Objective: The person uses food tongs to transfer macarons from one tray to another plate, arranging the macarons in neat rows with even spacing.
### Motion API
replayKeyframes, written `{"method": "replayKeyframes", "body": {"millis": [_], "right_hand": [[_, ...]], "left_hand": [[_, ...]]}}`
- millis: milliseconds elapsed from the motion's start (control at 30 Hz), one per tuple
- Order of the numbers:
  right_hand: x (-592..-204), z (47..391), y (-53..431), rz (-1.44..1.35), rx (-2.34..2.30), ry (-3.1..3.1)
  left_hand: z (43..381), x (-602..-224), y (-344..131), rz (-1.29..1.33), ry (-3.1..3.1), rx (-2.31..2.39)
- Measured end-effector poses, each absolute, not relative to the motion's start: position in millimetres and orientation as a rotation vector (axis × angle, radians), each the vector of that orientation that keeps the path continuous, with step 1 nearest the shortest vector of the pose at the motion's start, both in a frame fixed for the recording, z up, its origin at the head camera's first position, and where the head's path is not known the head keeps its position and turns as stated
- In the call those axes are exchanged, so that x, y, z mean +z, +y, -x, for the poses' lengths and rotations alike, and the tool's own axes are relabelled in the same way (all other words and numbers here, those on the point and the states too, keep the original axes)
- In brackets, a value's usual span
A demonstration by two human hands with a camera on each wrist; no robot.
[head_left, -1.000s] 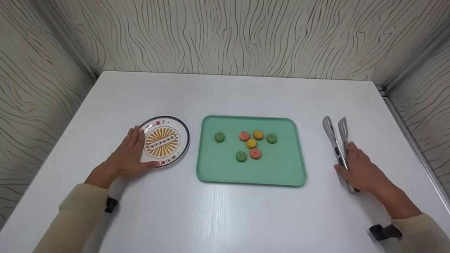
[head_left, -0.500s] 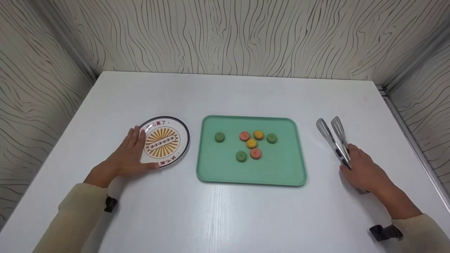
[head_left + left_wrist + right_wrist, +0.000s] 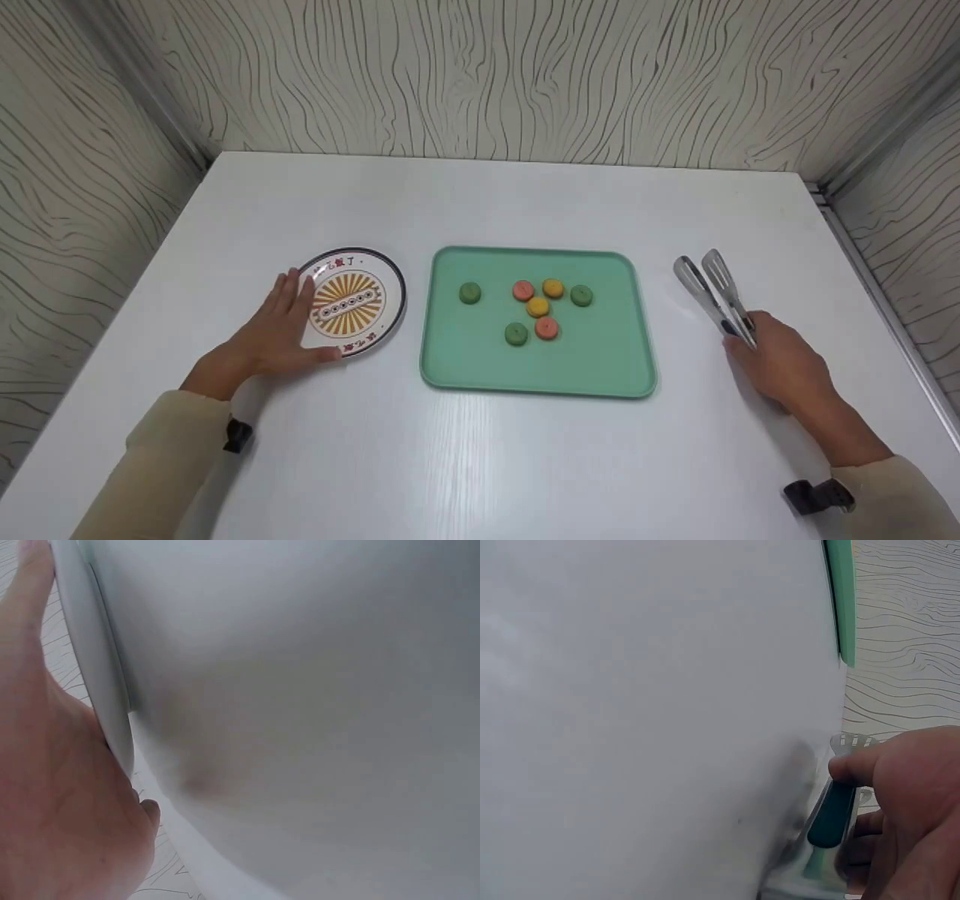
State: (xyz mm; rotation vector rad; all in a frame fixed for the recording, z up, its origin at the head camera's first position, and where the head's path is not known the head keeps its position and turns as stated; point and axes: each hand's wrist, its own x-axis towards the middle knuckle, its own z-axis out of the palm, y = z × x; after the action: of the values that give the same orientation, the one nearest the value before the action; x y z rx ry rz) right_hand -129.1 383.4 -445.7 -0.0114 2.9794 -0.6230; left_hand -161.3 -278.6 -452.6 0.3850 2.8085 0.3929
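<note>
My left hand (image 3: 274, 334) lies at the left side of a round white plate (image 3: 394, 300) with a dark rim and a sunburst print. Its fingers are extended along the rim and the thumb touches the lower edge; the left wrist view shows the plate (image 3: 94, 652) edge-on against the hand (image 3: 67, 795). My right hand (image 3: 784, 360) grips metal serving tongs (image 3: 712, 289), slotted ends pointing away and spread apart. In the right wrist view the thumb of the hand (image 3: 915, 795) presses on the dark handle pad of the tongs (image 3: 832, 814); the lower handles are hidden in the head view.
Between the hands lies a green rectangular tray (image 3: 480, 367). On it sit several small round pieces in green, pink and yellow, such as a green one (image 3: 470, 292) apart on the left. Wood-grain-patterned panels (image 3: 480, 82) enclose the white table (image 3: 487, 199) at the back and sides.
The right hand has closed round the tongs, and their ends have shifted left and turned slightly. The left hand and the plate stay in place.
</note>
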Motion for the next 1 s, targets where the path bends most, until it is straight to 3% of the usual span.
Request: {"method": "replayKeyframes", "body": {"millis": [1000], "right_hand": [[-438.1, 128.1, 377.2, 0.006, -0.699, 3.245]], "left_hand": [[163.1, -456.3, -280.5, -0.374, 2.805, 0.44]]}}
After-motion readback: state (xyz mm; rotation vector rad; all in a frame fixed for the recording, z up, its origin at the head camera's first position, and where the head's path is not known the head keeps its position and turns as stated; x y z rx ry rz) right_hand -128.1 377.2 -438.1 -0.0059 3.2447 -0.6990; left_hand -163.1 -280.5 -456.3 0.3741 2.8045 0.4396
